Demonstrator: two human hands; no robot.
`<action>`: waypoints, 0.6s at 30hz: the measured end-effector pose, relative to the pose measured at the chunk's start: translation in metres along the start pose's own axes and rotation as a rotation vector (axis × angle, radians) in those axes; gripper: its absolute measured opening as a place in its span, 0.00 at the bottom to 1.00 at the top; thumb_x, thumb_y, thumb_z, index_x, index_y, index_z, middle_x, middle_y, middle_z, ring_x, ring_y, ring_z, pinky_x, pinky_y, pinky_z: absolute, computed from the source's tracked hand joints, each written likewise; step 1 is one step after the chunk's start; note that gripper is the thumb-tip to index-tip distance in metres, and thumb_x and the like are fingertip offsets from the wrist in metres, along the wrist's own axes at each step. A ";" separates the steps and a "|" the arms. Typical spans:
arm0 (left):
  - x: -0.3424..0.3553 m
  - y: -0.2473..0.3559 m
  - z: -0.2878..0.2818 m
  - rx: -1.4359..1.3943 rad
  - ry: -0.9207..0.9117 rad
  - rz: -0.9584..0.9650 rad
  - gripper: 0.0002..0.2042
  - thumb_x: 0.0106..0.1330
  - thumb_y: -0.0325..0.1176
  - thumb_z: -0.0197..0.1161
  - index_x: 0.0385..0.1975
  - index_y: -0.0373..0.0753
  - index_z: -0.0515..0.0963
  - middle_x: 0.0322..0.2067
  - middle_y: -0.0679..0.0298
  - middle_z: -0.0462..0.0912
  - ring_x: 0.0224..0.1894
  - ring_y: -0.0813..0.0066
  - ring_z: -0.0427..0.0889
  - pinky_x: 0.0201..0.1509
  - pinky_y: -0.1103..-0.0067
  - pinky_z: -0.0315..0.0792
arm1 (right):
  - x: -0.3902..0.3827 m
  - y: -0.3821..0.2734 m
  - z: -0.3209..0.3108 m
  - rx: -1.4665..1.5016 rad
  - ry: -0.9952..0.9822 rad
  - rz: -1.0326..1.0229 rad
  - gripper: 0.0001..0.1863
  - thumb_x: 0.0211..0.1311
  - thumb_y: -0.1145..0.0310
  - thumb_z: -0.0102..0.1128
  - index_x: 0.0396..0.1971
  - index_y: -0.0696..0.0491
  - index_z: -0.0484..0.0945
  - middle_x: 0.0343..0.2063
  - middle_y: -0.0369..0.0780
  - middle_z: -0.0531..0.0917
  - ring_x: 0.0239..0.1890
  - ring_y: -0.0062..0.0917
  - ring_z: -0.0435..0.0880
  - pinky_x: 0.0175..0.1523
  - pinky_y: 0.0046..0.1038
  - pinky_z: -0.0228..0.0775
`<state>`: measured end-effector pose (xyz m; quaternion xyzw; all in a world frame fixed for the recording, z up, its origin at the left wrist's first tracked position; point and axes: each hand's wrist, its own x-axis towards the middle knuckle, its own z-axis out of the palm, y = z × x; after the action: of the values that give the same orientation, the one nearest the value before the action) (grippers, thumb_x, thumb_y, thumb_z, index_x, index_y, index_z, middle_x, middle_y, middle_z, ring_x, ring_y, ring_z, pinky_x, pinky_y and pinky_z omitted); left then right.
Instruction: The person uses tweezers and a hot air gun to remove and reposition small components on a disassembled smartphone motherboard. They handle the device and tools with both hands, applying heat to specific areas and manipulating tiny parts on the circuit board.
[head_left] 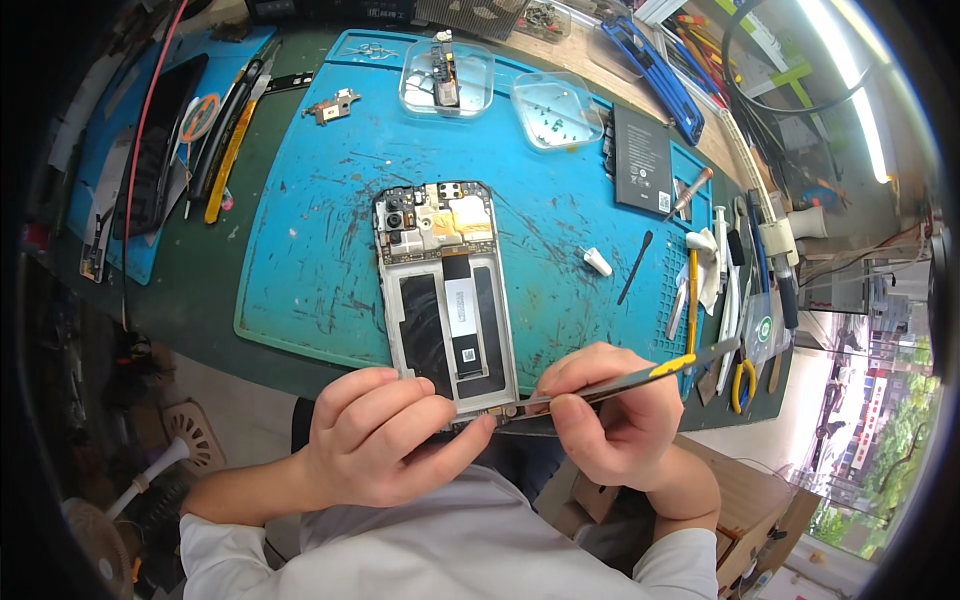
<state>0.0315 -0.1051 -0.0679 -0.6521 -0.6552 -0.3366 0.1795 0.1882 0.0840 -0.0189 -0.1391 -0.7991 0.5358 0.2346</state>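
The opened phone [445, 295] is laid back-side up on the blue work mat [320, 230], its lower end at the near edge of the mat. That lower end is clasped by the left hand [385, 435], whose fingers are curled over the bottom left corner while the thumb is pressed along the bottom edge. A pair of tweezers [620, 380] with a yellow band is pinched in the right hand [610, 415], just to the right of the left thumb. The tweezer tips are brought against the bottom edge of the phone, touching it beside the thumb tip.

Beyond the grip, at the far end of the phone, the camera modules and circuit board are exposed.

Further beyond, two clear shallow trays are set on the mat. In the left tray [447, 78] a small board assembly with a dark component is held. In the right tray [556, 110] several tiny dark parts, probably screws, are scattered.

To the right of the trays a black battery [642, 160] is placed. A small white cap [597, 262] and a black spudger [635, 267] are laid between the battery and the right hand.
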 end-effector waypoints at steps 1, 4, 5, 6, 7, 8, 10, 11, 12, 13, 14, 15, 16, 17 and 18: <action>0.000 -0.001 0.000 0.002 0.000 0.003 0.13 0.59 0.35 0.76 0.43 0.62 0.89 0.45 0.76 0.79 0.53 0.75 0.78 0.57 0.74 0.74 | 0.000 0.000 0.000 -0.005 -0.005 -0.014 0.05 0.60 0.80 0.72 0.35 0.61 0.85 0.29 0.42 0.89 0.24 0.29 0.86 0.29 0.26 0.76; -0.001 -0.001 0.000 0.009 -0.003 0.010 0.13 0.60 0.36 0.75 0.43 0.63 0.89 0.44 0.77 0.78 0.53 0.76 0.77 0.58 0.75 0.73 | 0.001 0.000 0.001 -0.016 -0.020 -0.035 0.05 0.60 0.80 0.72 0.35 0.61 0.85 0.29 0.42 0.89 0.25 0.29 0.87 0.30 0.27 0.77; -0.002 -0.001 0.000 0.011 -0.005 0.011 0.13 0.60 0.36 0.75 0.43 0.63 0.88 0.44 0.77 0.78 0.53 0.76 0.77 0.58 0.75 0.73 | 0.001 0.000 0.001 -0.019 -0.024 -0.029 0.05 0.60 0.80 0.73 0.35 0.61 0.85 0.29 0.42 0.89 0.25 0.29 0.87 0.30 0.27 0.78; -0.002 -0.001 0.001 0.018 0.002 0.012 0.12 0.60 0.37 0.75 0.43 0.63 0.88 0.44 0.77 0.78 0.53 0.76 0.77 0.58 0.75 0.73 | 0.002 0.000 0.001 -0.020 -0.027 -0.023 0.05 0.60 0.80 0.73 0.34 0.61 0.85 0.29 0.42 0.89 0.25 0.29 0.87 0.30 0.27 0.78; -0.002 -0.001 0.003 0.024 0.009 0.012 0.12 0.61 0.37 0.74 0.43 0.63 0.88 0.44 0.78 0.78 0.53 0.77 0.77 0.59 0.75 0.73 | 0.002 -0.001 0.001 -0.020 -0.031 -0.023 0.05 0.59 0.80 0.73 0.34 0.61 0.85 0.29 0.42 0.89 0.25 0.29 0.87 0.29 0.26 0.78; -0.002 0.000 0.003 0.030 0.016 0.013 0.12 0.61 0.37 0.74 0.43 0.63 0.88 0.44 0.78 0.77 0.53 0.77 0.77 0.59 0.75 0.73 | 0.003 -0.001 0.001 -0.020 -0.035 -0.024 0.05 0.59 0.80 0.73 0.34 0.61 0.86 0.28 0.42 0.89 0.25 0.29 0.87 0.29 0.26 0.78; -0.002 0.000 0.003 0.035 0.016 0.013 0.11 0.62 0.37 0.74 0.43 0.63 0.88 0.43 0.78 0.77 0.53 0.78 0.77 0.60 0.75 0.73 | 0.004 -0.002 0.001 -0.024 -0.040 -0.027 0.05 0.58 0.80 0.74 0.33 0.61 0.86 0.28 0.41 0.89 0.25 0.28 0.87 0.29 0.26 0.77; -0.003 0.000 0.003 0.038 0.015 0.013 0.11 0.62 0.38 0.74 0.43 0.64 0.88 0.43 0.78 0.77 0.54 0.78 0.77 0.60 0.75 0.73 | 0.005 -0.002 0.001 -0.027 -0.040 -0.029 0.05 0.58 0.80 0.74 0.33 0.61 0.86 0.28 0.41 0.89 0.25 0.28 0.87 0.29 0.26 0.77; -0.004 0.000 0.004 0.031 0.016 0.022 0.13 0.60 0.37 0.75 0.44 0.63 0.88 0.43 0.77 0.77 0.52 0.77 0.77 0.60 0.73 0.73 | 0.005 -0.002 0.002 -0.031 -0.040 -0.032 0.05 0.58 0.80 0.74 0.33 0.61 0.86 0.27 0.41 0.89 0.24 0.28 0.87 0.28 0.26 0.77; -0.005 0.000 0.005 0.024 0.016 0.031 0.14 0.59 0.37 0.76 0.44 0.63 0.88 0.42 0.76 0.76 0.50 0.75 0.77 0.61 0.70 0.72 | 0.006 -0.002 0.002 -0.035 -0.041 -0.036 0.05 0.57 0.80 0.74 0.33 0.61 0.86 0.27 0.41 0.89 0.24 0.28 0.87 0.28 0.26 0.77; -0.006 0.000 0.006 0.017 0.016 0.041 0.16 0.57 0.37 0.77 0.45 0.63 0.88 0.41 0.75 0.76 0.48 0.73 0.77 0.61 0.68 0.72 | 0.006 -0.001 0.001 -0.040 -0.042 -0.040 0.05 0.57 0.80 0.75 0.33 0.61 0.86 0.27 0.41 0.89 0.24 0.28 0.87 0.28 0.26 0.77; -0.006 0.000 0.006 0.019 0.018 0.042 0.15 0.57 0.37 0.77 0.45 0.63 0.88 0.41 0.75 0.76 0.48 0.73 0.77 0.61 0.68 0.72 | 0.006 -0.001 0.002 -0.043 -0.044 -0.043 0.05 0.57 0.80 0.75 0.33 0.61 0.86 0.27 0.41 0.88 0.24 0.28 0.87 0.28 0.26 0.78; -0.007 -0.001 0.006 0.022 0.019 0.044 0.15 0.57 0.37 0.77 0.45 0.63 0.88 0.41 0.75 0.76 0.48 0.73 0.77 0.61 0.68 0.72 | 0.006 -0.001 0.002 -0.048 -0.047 -0.046 0.05 0.57 0.79 0.75 0.33 0.61 0.86 0.27 0.41 0.88 0.24 0.28 0.87 0.28 0.26 0.77; -0.007 -0.001 0.006 0.024 0.021 0.046 0.15 0.57 0.38 0.77 0.44 0.63 0.88 0.41 0.75 0.76 0.48 0.73 0.77 0.61 0.68 0.72 | 0.007 -0.002 0.001 -0.052 -0.051 -0.048 0.05 0.57 0.79 0.75 0.32 0.60 0.86 0.27 0.41 0.88 0.24 0.28 0.87 0.28 0.26 0.77; -0.007 -0.001 0.006 0.025 0.017 0.045 0.15 0.57 0.38 0.77 0.45 0.63 0.88 0.41 0.75 0.76 0.48 0.73 0.77 0.61 0.68 0.71 | 0.007 -0.002 0.001 -0.056 -0.055 -0.051 0.05 0.57 0.79 0.75 0.32 0.60 0.86 0.27 0.40 0.88 0.24 0.28 0.87 0.28 0.26 0.77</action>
<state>0.0326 -0.1060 -0.0768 -0.6614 -0.6430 -0.3299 0.2006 0.1815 0.0858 -0.0156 -0.1105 -0.8232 0.5105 0.2222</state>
